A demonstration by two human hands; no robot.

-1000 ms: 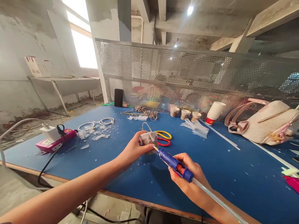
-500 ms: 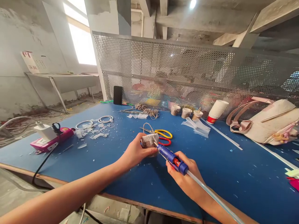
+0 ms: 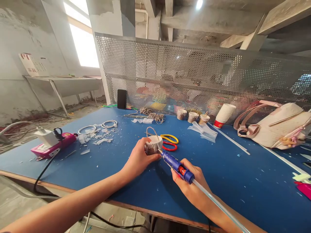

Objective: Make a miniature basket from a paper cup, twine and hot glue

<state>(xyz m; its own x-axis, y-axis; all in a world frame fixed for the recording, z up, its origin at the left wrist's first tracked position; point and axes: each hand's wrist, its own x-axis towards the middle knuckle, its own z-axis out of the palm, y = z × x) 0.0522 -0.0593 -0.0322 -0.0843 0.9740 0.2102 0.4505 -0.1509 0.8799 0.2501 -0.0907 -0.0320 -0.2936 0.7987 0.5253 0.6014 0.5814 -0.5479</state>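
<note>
The left hand [image 3: 138,158] has its fingers curled round a cup [image 3: 154,146]. The right hand [image 3: 190,179] grips a glue gun [image 3: 172,160], fingers bent, tip at the cup.

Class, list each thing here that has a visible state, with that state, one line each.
Small cup: gripped by the left hand, opening upward.
Glue gun: held in the right hand, nozzle at the small cup's side.
Glue stick: inserted, protruding from the rear.
Scissors: lying down, partly hidden.
Phone: standing upright.
Paper cups: nested, stack tilted.
Twine: loose, tangled.
Far row of cups: upright.
Power strip: lying flat.
</note>
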